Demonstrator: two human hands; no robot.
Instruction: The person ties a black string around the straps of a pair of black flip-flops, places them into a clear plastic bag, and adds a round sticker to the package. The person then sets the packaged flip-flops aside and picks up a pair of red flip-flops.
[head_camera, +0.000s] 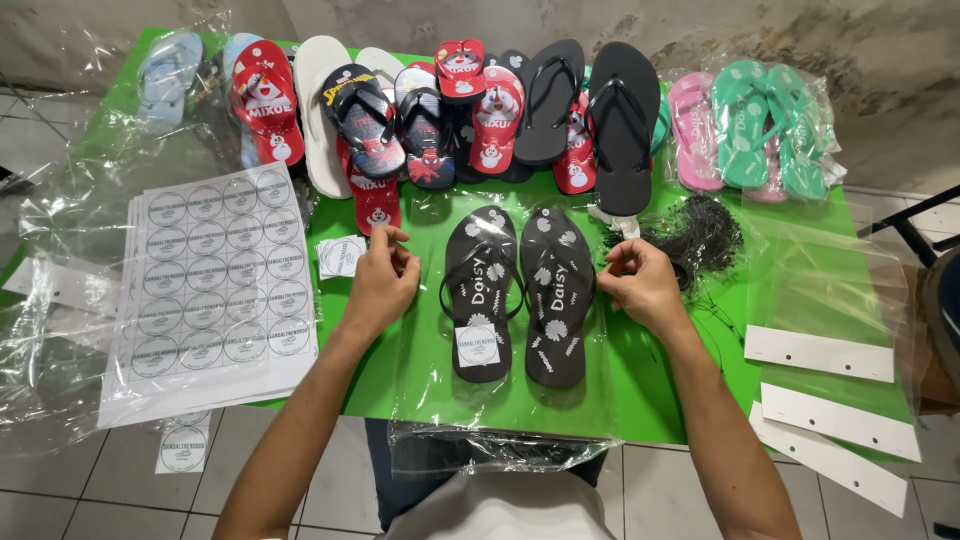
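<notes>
Head cam, looking down at my green table (700, 390). My left hand (380, 280) is curled, fingertips pinched together just left of the black flip-flop pair (520, 295); can't tell if there's anything between the fingers. My right hand (642, 285) is curled the same way just right of the pair, thumb to fingers, gripping nothing I can make out.

The pair lies side by side, center of the table, between both hands, on a clear plastic bag (500, 440) that hangs over the near edge. Black w/ white daisy prints; the left flip-flop has a round white sticker (478, 343) on the heel.

Left of my left hand: a small stack of round stickers (341, 256), then sticker sheets (215, 280), w/ more clear plastic beyond. One loose sticker piece (184, 450) lies under the sheets' near edge.

Just behind my right hand: a tangle of black strings (705, 232). Far right: white card strips (820, 352).

Back row: assorted flip-flops, incl. red cartoon ones (265, 100), plain black (622, 125), and pink & green bagged ones (760, 125).
</notes>
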